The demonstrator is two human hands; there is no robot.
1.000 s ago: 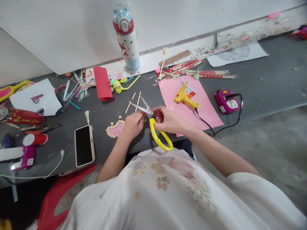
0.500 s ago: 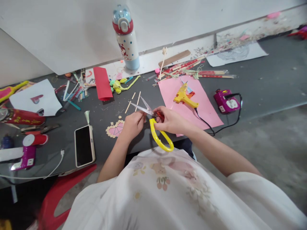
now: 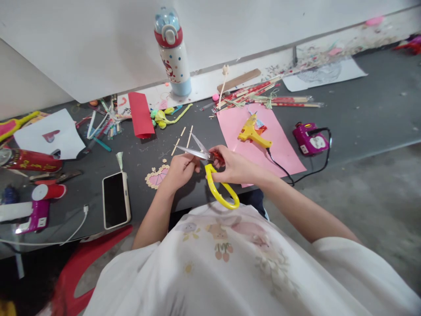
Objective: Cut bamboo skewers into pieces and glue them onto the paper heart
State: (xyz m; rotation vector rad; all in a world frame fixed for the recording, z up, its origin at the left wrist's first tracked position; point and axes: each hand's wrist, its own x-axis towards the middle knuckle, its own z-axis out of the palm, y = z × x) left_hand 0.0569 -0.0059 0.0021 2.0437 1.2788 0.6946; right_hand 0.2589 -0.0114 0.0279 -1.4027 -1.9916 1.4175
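Note:
Yellow-handled scissors with their blades apart hang from my right hand, whose fingers also press on a small red thing. Just left of it, my left hand has its fingers closed near the blades; whatever they pinch is too small to make out. Thin wooden sticks lie beyond the blades. Partly covered by my left hand is a pink heart edged with small pale pieces.
A yellow glue gun rests on pink paper, its cord running to a purple box. At the left lies a phone. A bottle stands at the back, near folded red paper.
My left hand has shifted slightly left and down, covering more of the heart. The scissors have turned a little in my right hand.

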